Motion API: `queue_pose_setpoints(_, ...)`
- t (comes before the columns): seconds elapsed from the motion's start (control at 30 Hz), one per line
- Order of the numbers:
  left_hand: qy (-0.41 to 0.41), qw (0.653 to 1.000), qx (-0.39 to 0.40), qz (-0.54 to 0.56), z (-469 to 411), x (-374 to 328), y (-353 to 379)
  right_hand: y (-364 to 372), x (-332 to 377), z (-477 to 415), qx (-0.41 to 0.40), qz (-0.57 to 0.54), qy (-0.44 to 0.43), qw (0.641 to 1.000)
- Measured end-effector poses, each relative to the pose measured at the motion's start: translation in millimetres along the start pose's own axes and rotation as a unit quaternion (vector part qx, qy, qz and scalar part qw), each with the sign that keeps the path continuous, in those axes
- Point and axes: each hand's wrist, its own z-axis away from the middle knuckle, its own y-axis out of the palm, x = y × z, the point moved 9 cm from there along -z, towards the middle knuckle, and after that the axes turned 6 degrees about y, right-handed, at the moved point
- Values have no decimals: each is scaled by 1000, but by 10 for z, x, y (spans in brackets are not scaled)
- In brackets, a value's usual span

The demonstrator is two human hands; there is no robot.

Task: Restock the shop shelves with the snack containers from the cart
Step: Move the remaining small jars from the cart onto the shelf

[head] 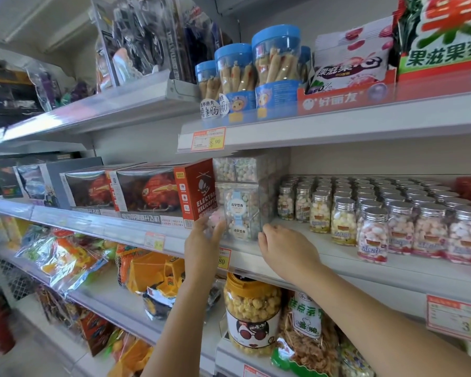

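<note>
Just right of the red helicopter box [199, 191], the clear snack container [241, 213] stands on the shelf [337, 251], left hand [203, 236] flat against its side with grip released, right hand [283, 244] curled at its corner, grip uncertain; best nudged back, label forward, sparing the upper container [235, 170].

The red toy box [199, 191] reads "ELECTRIC HELICOPTER". The clear candy container [239, 210] carries a round label "清孛悠香". The red display tray [337, 100] says "好丽友", the green box [443, 55] "果滋果姿". The upper price tag [208, 138] shows 8.90; the lower right price tag [457, 319] starts with 3
</note>
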Motion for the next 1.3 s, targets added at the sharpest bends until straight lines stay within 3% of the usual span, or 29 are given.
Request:
queue_pose_setpoints(0.23,38,996,19,-82,-31,-77,15,-6,-2,3,-1,-13,6,1000)
queue_pose_setpoints(0.4,28,996,-4,-80,181,-119,-106,-38,23,19,24,-3,0,1000)
queue_pose_setpoints(0.5,41,997,-15,-66,527,-202,-208,-90,11,30,50,-51,16,997)
queue_pose_setpoints(0.6,69,995,17,-77,1020,-313,-200,-373,9,204,-20,-95,-3,995)
queue_pose_setpoints(0.67,75,992,58,-86,1451,-327,-141,-614,74,535,-104,-94,-61,988)
queue_pose_setpoints(0.73,63,990,109,-66,1921,-304,-28,-723,102,972,-126,-105,-102,981)
queue_pose_setpoints(0.87,33,978,201,-53,2786,-85,296,-439,-189,1831,-5,-138,-60,989)
queue_pose_setpoints(1.07,-12,938,343,-53,3906,221,893,447,-1234,3255,155,-153,146,965)
queue_pose_setpoints(1.17,-38,892,443,-76,4433,435,1309,996,-1809,4049,240,-146,258,924)
queue_pose_setpoints(1.3,-95,824,546,-123,5119,921,1770,1665,-2485,5098,364,-95,384,843)
